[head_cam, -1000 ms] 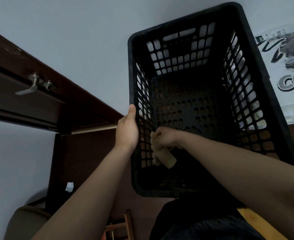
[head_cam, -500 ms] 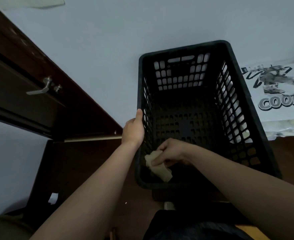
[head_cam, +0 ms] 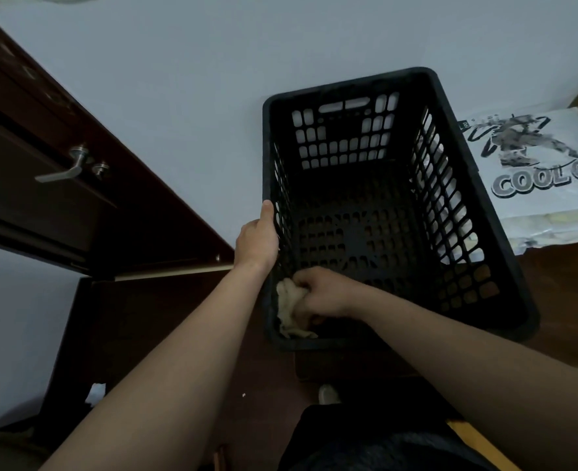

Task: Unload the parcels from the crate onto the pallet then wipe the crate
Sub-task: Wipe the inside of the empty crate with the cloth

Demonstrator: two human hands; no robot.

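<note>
At the left rim of the crate (head_cam: 267,147), the left hand (head_cam: 258,241) stayed clamped. The cloth (head_cam: 289,300), bunched in the right hand (head_cam: 325,294), had moved from side wall to near-left corner. Crate empty, printed parcel (head_cam: 535,185) lying beside it: unloading probably done, wiping underway.

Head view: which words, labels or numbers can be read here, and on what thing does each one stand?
"COOL G", with the rest cut off by the picture's edge: large outlined letters on the white package to the right of the crate.
Small dark tag at the package's upper left corner: too small to read.
Crate: no readable text.
</note>
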